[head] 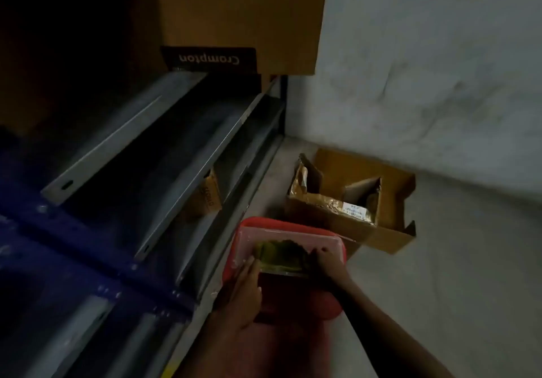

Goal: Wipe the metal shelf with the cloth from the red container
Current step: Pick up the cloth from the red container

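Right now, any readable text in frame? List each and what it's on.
"Crompton": white letters, upside down, on the dark box on the upper shelf.
White label on the open cardboard box on the floor: handwriting, too blurred to read.
Print on the small carton in the lower shelf: too dark and blurred to read.

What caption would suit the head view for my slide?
Both hands, left hand and right hand, reach the yellow-green cloth in the red container beside the metal shelf.

Yellow-green cloth [281,256] inside red container [293,225]
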